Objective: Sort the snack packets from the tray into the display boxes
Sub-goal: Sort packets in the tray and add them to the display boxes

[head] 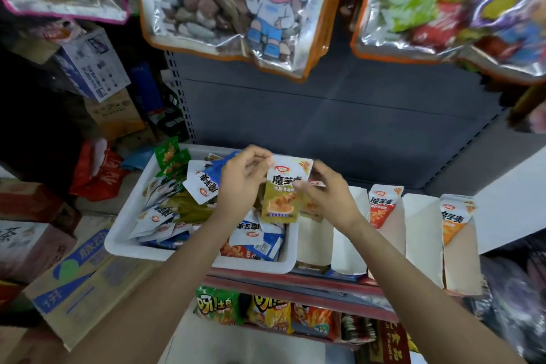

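Packet point(283, 189), white-topped, olive-green below, upright between both hands.

The left hand point(240, 183) and right hand point(328, 195) cover parts of the olive packet point(282, 195). The hanging bags point(461, 6) are blurred and cut off by the top edge. The left forearm hides part of the tray point(130, 216) contents.

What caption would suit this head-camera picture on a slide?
Both hands, left and right, hold an olive-green snack packet above the white tray.

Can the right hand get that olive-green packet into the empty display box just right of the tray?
Probably yes. The right hand pinches the olive-green packet almost over the empty display box, whose open top has nothing across it.
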